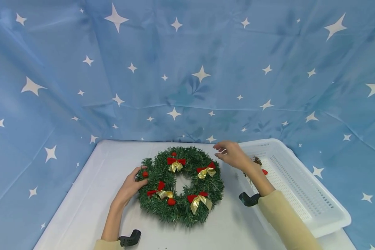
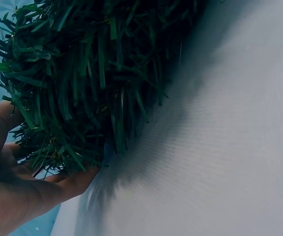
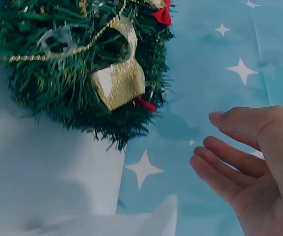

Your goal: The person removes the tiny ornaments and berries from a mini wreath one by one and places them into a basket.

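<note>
A green tinsel wreath [image 1: 195, 181] lies on the white table, decorated with several red-and-gold bows [image 1: 176, 164] and small red balls [image 1: 171, 201]. My left hand [image 1: 129, 187] grips its left edge, thumb on one side and fingers on the other, as the left wrist view also shows. Beyond the wreath's upper right side, my right hand [image 1: 234, 154] hovers with loosely bent fingers and nothing between them. In the right wrist view that hand [image 3: 252, 157] is apart from the wreath [image 3: 82, 93], where a gold bead string [image 3: 23, 58] and a gold ribbon [image 3: 121, 83] show.
A white plastic basket [image 1: 328, 208] stands on the right of the table, under my right forearm. Inside, near its left wall, are a pine cone [image 1: 257, 160] and a red piece [image 1: 265, 172]. Blue star-printed cloth [image 1: 187, 90] rises behind the table [image 1: 228, 229] and at both sides.
</note>
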The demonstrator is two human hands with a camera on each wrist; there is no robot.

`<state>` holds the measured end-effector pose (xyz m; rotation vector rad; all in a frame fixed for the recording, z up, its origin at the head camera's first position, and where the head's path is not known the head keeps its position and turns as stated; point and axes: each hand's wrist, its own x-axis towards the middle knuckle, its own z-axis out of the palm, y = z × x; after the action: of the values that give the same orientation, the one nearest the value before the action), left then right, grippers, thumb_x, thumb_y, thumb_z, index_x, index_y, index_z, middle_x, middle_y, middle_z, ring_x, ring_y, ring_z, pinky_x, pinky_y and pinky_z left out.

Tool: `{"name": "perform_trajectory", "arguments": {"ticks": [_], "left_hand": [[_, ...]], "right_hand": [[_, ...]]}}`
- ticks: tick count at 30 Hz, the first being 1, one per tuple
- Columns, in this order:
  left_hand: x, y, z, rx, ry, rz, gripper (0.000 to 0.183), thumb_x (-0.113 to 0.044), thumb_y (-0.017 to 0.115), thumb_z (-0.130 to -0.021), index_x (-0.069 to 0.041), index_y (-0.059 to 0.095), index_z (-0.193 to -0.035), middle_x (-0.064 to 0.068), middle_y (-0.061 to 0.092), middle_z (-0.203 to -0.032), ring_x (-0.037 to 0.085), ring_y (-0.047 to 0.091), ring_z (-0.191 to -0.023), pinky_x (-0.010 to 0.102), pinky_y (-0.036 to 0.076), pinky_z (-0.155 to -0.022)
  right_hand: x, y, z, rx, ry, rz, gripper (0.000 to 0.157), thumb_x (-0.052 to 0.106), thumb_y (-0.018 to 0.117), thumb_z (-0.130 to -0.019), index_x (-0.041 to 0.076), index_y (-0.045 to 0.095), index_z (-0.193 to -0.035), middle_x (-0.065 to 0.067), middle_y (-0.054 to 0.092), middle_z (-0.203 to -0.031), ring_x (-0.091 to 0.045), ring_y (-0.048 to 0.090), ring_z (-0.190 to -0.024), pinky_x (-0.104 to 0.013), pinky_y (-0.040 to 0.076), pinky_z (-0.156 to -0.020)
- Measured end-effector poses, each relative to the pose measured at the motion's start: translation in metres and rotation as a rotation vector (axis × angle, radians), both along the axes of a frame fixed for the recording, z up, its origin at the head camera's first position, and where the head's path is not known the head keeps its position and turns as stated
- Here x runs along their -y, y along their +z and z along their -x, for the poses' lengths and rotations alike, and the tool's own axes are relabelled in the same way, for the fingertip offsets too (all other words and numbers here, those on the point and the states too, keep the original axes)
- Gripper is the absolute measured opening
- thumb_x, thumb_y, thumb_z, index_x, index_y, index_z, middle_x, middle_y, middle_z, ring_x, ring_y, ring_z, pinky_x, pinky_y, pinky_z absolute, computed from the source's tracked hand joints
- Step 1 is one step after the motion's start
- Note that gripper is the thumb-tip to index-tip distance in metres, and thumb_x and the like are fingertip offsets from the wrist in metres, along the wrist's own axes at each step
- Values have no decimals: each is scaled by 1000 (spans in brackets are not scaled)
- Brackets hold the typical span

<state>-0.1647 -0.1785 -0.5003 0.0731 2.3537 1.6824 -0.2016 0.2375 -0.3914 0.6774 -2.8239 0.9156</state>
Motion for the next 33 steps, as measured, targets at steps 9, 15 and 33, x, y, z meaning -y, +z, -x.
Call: {"name": "perform_trajectory", "arguments": {"ticks": [9, 15, 33], "left_hand": [[0, -1, 0, 3, 13, -9, 58, -13, 62, -100, -17, 42, -155, 24, 15, -169, 34, 51, -112, 36, 41, -71], [-1, -1, 0, 8, 18, -9, 58, -13, 63, -100, -18, 42, -154, 23, 16, -169, 24, 47, -84, 36, 39, -66], [-1, -4, 2, 1, 9, 6, 57, -16, 63, -101, -18, 43, -154, 23, 16, -170, 47, 47, -133, 39, 43, -80]], "right_hand": [[19, -5, 4, 44, 46, 44, 24, 5, 69, -95, -3, 71, -118, -21, 72, -115, -34, 70, -103, -45, 58, -89], [31, -8, 7, 52, 60, 42, 26, 6, 69, -97, -4, 71, -120, -23, 71, -117, -34, 70, -102, -44, 59, -88], [79, -17, 27, 97, 108, 62, 26, 8, 70, -97, -3, 71, -121, -21, 72, -118, -31, 70, -104, -43, 58, -91]]}}
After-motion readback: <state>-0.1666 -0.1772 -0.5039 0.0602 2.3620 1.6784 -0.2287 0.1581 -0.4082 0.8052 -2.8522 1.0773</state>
